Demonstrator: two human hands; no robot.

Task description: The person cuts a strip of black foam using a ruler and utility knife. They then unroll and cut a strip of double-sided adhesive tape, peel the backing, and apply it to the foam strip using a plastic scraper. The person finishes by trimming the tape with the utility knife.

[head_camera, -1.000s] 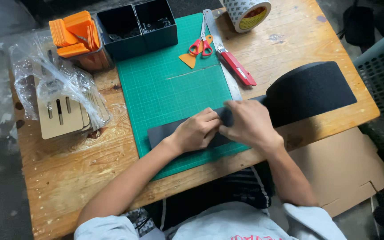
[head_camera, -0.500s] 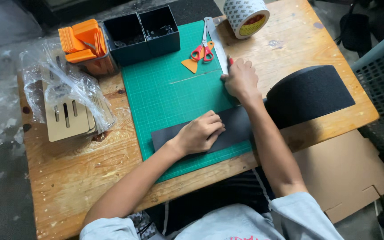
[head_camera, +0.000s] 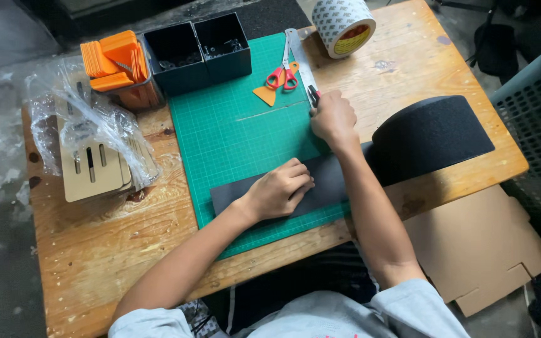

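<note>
Flat dark grey felt-like strip lies along the green gridded cutting mat's near edge. Left hand presses it, fingers loosely curled. Right hand is closed round a red-handled utility knife.

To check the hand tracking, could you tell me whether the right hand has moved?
Yes: the right hand left the black strip, going up the green mat towards the scissors.
</note>
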